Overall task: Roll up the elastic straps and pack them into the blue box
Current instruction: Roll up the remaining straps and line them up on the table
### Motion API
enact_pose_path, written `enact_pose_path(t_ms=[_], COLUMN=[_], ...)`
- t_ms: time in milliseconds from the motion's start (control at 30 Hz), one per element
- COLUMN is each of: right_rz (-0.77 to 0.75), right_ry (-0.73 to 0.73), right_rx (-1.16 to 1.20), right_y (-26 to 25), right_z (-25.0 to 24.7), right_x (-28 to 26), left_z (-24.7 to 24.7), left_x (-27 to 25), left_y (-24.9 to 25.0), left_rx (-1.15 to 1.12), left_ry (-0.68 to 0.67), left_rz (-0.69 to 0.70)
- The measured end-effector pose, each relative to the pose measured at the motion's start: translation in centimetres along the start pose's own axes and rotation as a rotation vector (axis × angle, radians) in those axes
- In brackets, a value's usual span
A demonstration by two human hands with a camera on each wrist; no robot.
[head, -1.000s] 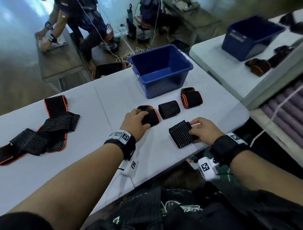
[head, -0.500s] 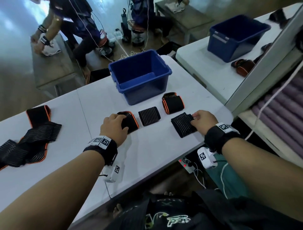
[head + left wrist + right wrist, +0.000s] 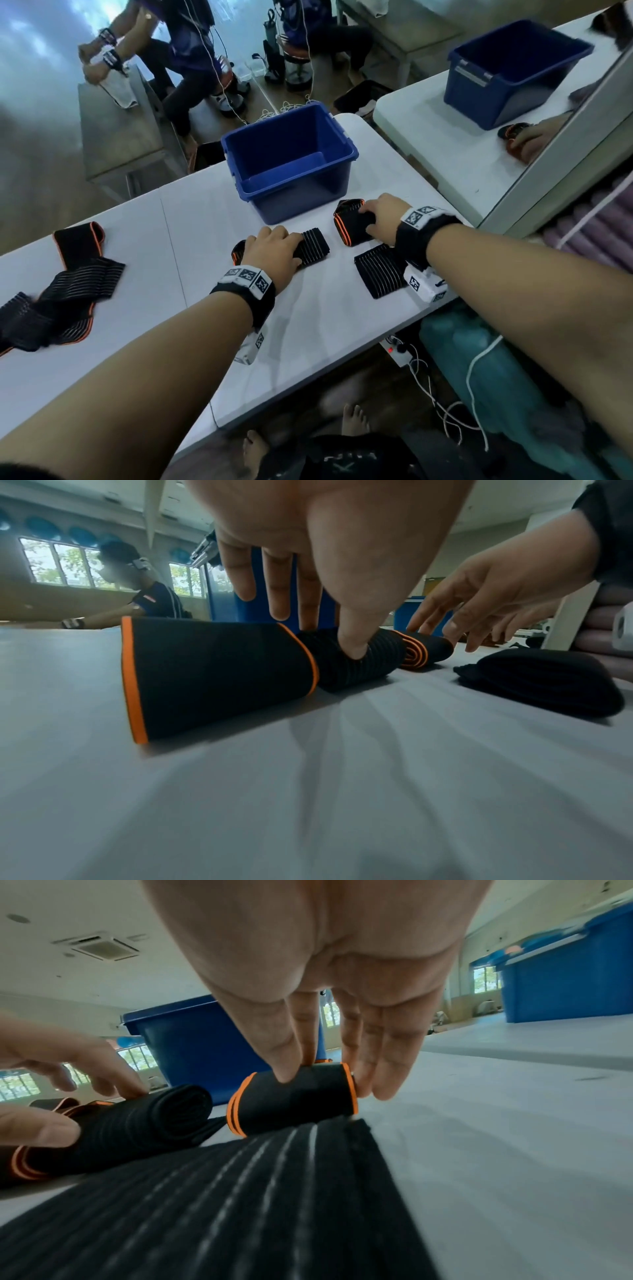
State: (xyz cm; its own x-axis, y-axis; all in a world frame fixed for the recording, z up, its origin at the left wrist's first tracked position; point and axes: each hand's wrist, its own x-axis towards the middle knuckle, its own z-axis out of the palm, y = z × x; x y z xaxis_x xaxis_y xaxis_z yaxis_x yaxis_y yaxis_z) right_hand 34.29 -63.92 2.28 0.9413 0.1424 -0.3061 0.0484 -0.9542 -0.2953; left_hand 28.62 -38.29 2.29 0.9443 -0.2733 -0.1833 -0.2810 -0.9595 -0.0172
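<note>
An empty blue box stands on the white table. In front of it lie several rolled black straps. My left hand grips the middle striped roll, thumb in front and fingers behind. An orange-edged roll lies just left of it. My right hand pinches another orange-edged roll near the box, thumb and fingers on it. A flatter striped roll lies under my right wrist.
A heap of unrolled black and orange straps lies at the table's left. A mirror at the right reflects the box and table. Another person works at a bench beyond. Cables hang below the near table edge.
My left hand has shifted right from the left orange-edged roll to the striped middle roll. My right hand has left the near striped roll and reached forward to the orange-edged roll by the box.
</note>
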Motion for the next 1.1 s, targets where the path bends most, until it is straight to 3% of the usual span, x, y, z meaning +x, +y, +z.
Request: enact_pose_path(t_ms=[300, 467, 667, 967, 1100], right_rz=[-0.096, -0.16, -0.315, -0.554, -0.607], right_ry=[-0.039, 0.022, -0.025, -0.186, -0.233], right_rx=[-0.052, -0.09, -0.04, -0.098, -0.15], right_y=[-1.6, -4.2, -13.5, -29.5, -34.9], right_z=[-0.8, -3.6, -3.8, 2.0, 4.1], right_x=[-0.1, -0.4, -0.2, -1.5, -2.1], left_z=[-0.3, -0.9, -0.4, 1.2, 2.3], left_x=[-0.2, -2.4, -8.6, -20.9, -24.5], left_y=[-0.4, -3.5, -11.1, -23.7, -28.2], left_rx=[-0.145, -0.392, -0.463, -0.46, -0.483], left_ry=[0.054, 0.156, 0.185, 0.173, 0.202], left_rz=[-0.068, -0.216, -0.415, -0.768, -0.853])
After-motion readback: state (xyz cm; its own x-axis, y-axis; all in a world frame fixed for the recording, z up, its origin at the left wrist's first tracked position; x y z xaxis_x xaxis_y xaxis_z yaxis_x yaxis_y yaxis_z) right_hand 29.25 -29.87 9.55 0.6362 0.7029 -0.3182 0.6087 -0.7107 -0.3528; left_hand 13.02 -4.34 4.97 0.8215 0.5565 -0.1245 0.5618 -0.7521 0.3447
